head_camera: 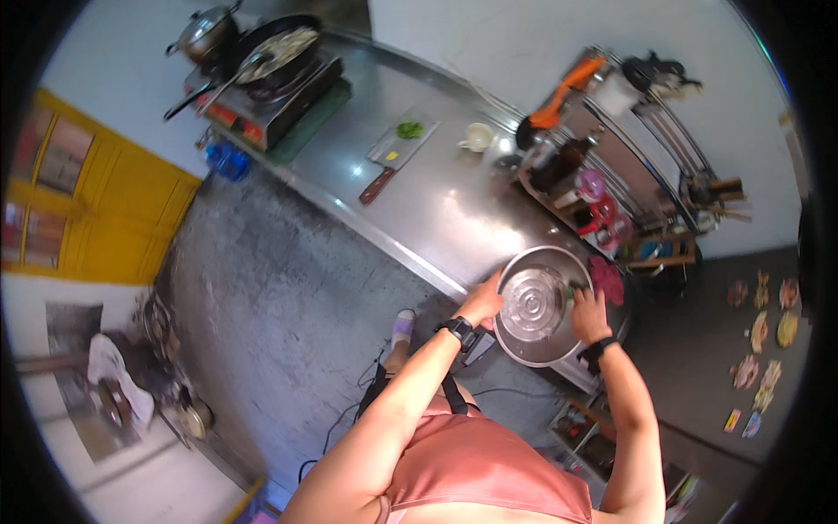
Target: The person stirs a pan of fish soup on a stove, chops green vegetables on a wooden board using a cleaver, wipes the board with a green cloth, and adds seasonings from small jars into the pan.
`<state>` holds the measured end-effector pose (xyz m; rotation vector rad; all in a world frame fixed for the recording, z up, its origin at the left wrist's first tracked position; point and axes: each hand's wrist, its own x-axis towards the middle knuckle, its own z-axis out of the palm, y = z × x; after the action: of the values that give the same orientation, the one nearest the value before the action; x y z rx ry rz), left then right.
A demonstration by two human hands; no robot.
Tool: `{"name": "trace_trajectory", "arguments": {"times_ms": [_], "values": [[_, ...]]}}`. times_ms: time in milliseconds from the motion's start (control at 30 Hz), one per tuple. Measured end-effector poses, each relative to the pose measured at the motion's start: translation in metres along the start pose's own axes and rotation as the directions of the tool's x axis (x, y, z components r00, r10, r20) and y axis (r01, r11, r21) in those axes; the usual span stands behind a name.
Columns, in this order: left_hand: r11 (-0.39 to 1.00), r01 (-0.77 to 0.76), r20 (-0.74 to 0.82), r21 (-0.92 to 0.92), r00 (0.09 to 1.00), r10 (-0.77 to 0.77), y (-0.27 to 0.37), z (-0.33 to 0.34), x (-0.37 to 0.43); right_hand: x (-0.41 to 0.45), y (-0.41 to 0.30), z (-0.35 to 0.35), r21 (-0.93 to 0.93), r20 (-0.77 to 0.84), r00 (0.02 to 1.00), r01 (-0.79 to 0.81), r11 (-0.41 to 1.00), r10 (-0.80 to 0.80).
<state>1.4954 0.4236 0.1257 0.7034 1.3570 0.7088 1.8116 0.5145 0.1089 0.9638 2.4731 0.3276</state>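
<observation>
A round stainless steel basin (pixel 517 350) is tilted over the front edge of the steel counter, its inside towards me. My left hand (pixel 483 302) grips the basin's left rim. On the other side, my right hand (pixel 590 318) reaches over the rim with its fingers inside, pressing a small dark green pad (pixel 573 289) to the wall. The pad is mostly hidden by the fingers. Concentric rings mark the basin's shiny bottom (pixel 531 302), which looks wet. A dark red cloth (pixel 605 280) lies just beyond the right rim.
Chopped greens (pixel 410 130) lie on a clear board, with a brown-handled knife (pixel 378 186) beside it. A white cup (pixel 478 137) stands near a rack of condiments (pixel 582 177). A wok (pixel 281 49) with food sits on a gas stove (pixel 245 124). Cables (pixel 517 391) run across the floor.
</observation>
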Motion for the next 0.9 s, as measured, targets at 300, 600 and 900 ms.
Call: {"name": "trace_trajectory", "arguments": {"times_ms": [300,600,900], "values": [[0.997,0.039,-0.080,0.065,0.996,-0.034,-0.019,-0.003,0.012,-0.022,-0.094,-0.012,0.751,0.376,0.890,-0.129,0.648,-0.259],[0.999,-0.028,-0.099,-0.043,0.995,0.024,-0.027,0.004,0.009,0.034,-0.017,0.019,0.936,0.330,0.944,-0.328,-0.126,-0.009],[0.992,0.124,0.157,-0.010,0.980,-0.121,-0.017,-0.001,0.012,0.131,-0.035,-0.011,0.662,0.484,0.842,-0.174,-0.729,0.239]]}}
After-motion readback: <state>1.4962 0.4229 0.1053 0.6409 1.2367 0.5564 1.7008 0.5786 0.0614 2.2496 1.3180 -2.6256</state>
